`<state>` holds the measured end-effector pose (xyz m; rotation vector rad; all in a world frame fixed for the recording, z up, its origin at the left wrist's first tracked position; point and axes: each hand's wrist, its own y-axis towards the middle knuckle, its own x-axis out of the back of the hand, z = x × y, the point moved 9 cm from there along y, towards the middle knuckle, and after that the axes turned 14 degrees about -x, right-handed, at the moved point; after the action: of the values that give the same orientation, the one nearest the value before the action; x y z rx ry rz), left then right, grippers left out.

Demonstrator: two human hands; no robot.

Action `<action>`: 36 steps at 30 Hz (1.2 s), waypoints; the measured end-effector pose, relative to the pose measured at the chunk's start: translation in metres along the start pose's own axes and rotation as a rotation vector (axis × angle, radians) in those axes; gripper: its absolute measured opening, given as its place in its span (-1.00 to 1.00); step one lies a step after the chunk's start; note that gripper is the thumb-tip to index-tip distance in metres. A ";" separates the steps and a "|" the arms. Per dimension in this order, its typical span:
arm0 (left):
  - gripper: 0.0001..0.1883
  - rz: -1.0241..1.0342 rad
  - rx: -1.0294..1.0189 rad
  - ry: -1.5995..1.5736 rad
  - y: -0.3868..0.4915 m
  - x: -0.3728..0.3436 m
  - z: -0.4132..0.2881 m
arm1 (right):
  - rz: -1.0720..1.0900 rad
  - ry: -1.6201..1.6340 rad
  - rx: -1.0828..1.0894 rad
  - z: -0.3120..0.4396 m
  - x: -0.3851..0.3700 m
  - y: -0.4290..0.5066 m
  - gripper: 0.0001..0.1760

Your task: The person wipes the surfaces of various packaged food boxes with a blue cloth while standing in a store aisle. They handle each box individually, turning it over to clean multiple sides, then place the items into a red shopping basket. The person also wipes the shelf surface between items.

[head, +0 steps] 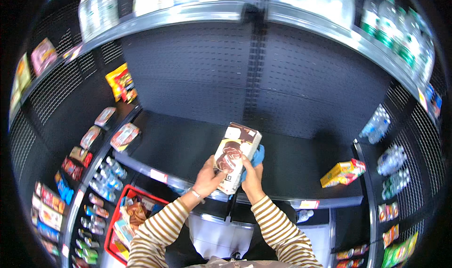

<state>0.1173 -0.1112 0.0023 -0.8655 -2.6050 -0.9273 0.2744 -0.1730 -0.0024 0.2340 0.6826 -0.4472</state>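
In front of me, above the shelf's front edge, I hold a brown and white cardboard snack box (231, 158) with a picture of chocolate-coated sweets on its face. My left hand (208, 179) grips its lower left side, thumb on the front. My right hand (252, 178) holds the lower right side, also with the thumb in front. Between my right hand and the box's back and side is a crumpled blue cloth (258, 158), mostly hidden. The box is tilted, its top leaning slightly right.
A black shelf (169, 137) stretches behind the box. On it sit a plastic-lidded food tray (125, 137) at left and a yellow-red carton (342, 172) at right. A red basket (114, 218) full of packets stands low at left. Side shelves hold bottles (392, 158) and snacks.
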 end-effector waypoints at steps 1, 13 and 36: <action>-0.21 -0.009 0.028 -0.038 0.001 -0.005 0.002 | 0.032 -0.009 0.007 -0.002 -0.006 -0.006 -0.35; 0.12 -0.112 0.070 -0.342 0.003 -0.009 -0.016 | 0.199 -0.031 -0.376 -0.048 -0.019 -0.017 -0.14; -0.31 -1.232 -0.031 -0.783 -0.247 0.255 -0.028 | 0.077 -0.183 -0.626 -0.103 0.035 -0.102 -0.57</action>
<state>-0.2343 -0.1676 0.0048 0.7270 -3.8117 -0.9276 0.1933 -0.2376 -0.1096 -0.3676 0.6006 -0.1617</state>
